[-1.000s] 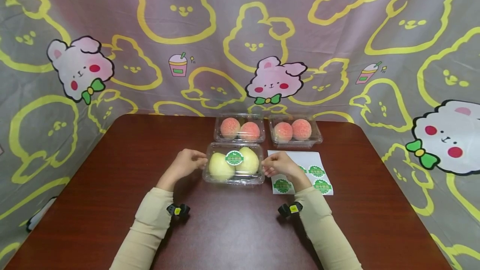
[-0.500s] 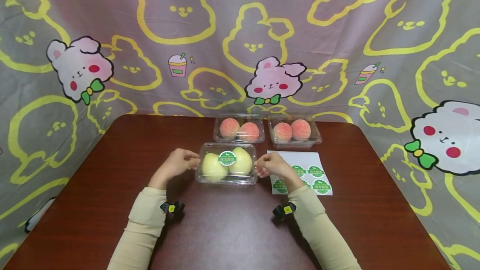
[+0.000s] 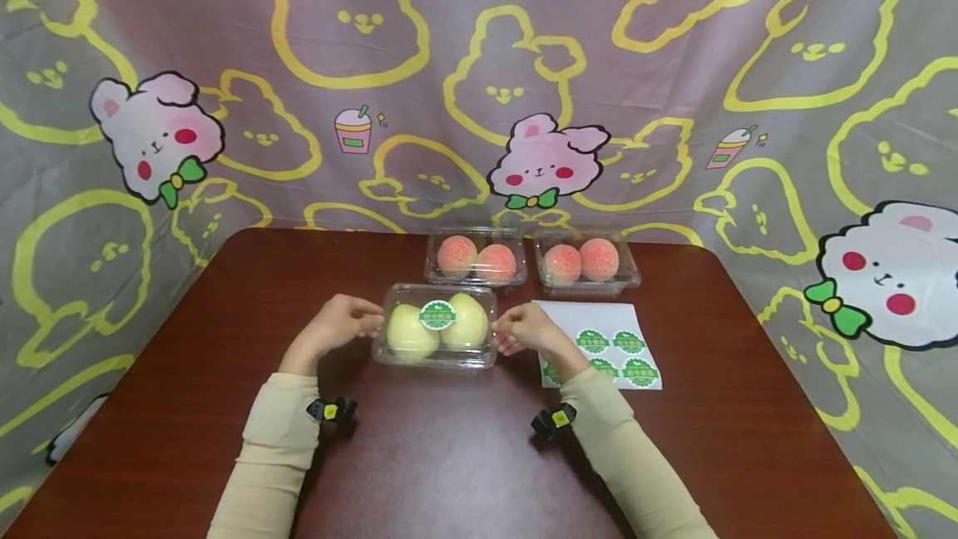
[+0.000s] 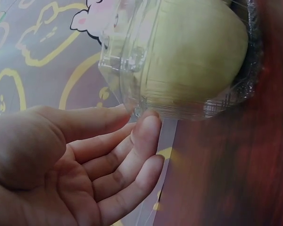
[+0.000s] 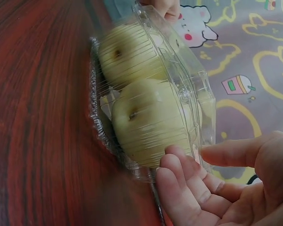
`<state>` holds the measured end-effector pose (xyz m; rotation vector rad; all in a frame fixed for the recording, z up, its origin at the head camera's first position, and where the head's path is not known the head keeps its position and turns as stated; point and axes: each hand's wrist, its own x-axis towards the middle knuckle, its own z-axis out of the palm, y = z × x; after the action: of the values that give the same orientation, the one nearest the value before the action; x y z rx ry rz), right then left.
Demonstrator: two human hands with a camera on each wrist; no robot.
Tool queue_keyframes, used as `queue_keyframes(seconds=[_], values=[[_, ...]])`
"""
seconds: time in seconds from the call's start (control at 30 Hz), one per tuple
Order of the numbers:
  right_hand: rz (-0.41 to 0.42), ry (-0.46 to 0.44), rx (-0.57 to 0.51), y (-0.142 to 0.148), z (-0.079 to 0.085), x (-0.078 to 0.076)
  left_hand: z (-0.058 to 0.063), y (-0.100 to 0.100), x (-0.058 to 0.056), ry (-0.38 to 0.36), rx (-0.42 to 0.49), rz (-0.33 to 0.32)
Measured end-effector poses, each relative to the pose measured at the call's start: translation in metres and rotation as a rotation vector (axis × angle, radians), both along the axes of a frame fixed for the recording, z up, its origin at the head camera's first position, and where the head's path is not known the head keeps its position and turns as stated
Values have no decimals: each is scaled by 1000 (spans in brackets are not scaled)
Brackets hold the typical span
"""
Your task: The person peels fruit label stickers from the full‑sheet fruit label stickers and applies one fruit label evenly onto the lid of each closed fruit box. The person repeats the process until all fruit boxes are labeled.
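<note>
A clear plastic fruit box with two pale yellow-green fruits inside is between the two hands, its lid closed. On the lid sits a round green-and-white sticker. The left hand pinches the box's left rim between thumb and fingers; in the left wrist view the thumb lies along that rim. At the opposite end, the right hand pinches the rim the same way, its other fingers loosely bent below, as the right wrist view shows. Whether the box touches the table is hard to tell.
Two clear boxes of pink peaches, a left one and a right one, stand at the back of the brown table. A white sheet of green round stickers lies right of the right hand, partly under its forearm.
Both hands have moved left together, carrying or sliding the box of yellow-green fruits with them. More of the sticker sheet shows now. The peach boxes stay where they were.
</note>
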<state>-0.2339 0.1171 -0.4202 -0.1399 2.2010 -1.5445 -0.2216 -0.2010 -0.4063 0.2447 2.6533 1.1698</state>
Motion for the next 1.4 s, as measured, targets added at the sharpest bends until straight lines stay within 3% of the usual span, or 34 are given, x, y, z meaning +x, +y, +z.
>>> queue_keyframes(seconds=[0.37,0.8,1.13,1.4], values=[[-3,16,-13,-13,-1,-2,3,-11,0,-3,-19,10],[-50,1,-54,-39,-5,-2,8,-29,2,-16,-66,48],[-111,50,-32,-48,-10,1,9,-37,4,-46,-67,57],[-48,53,-28,-42,-11,7,10,-41,6,-108,-33,13]])
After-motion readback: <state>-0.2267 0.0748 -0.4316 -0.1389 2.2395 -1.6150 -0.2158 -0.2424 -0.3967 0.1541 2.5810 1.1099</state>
